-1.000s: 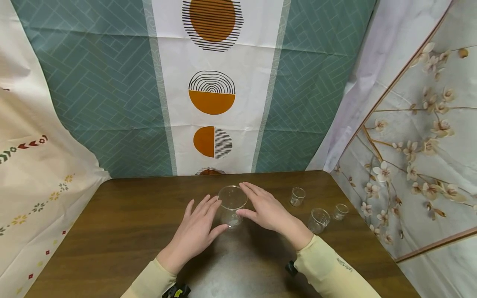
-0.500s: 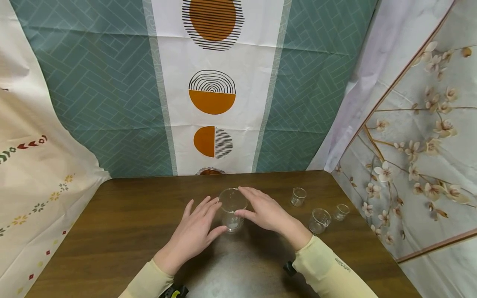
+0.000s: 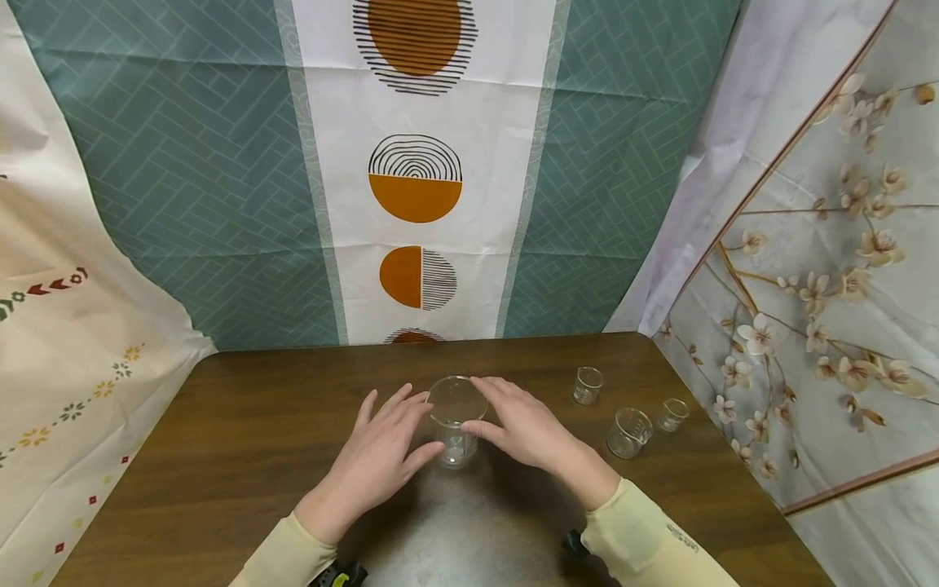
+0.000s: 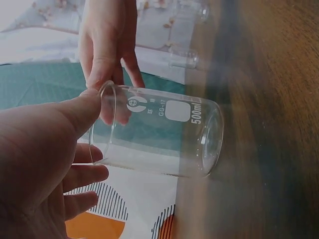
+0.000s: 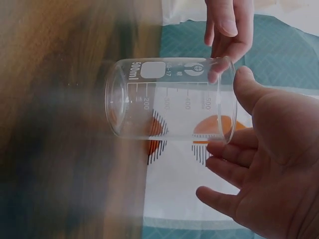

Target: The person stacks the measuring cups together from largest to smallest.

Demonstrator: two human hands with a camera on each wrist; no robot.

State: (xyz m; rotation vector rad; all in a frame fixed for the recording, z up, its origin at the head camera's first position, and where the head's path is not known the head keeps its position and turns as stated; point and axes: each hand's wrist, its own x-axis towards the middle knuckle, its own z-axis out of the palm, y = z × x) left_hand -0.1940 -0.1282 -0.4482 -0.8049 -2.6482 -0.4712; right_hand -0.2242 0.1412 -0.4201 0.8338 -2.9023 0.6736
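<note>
Above the counter [image 3: 257,440], the left grip [image 3: 372,458] and right grip [image 3: 522,422] flank the large beaker [image 4: 157,130], fingers loosely extended — uneven pressure at its rim could tip it.

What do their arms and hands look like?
The left hand and right hand are bare. The long sleeves are pale yellow, the right one with dark markings. A yellow-marked black device shows by the left wrist, a black one by the right.

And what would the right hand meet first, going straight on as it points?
The right hand would most likely meet the 500ml glass beaker, immediately beside it; whether they touch is unclear.
</note>
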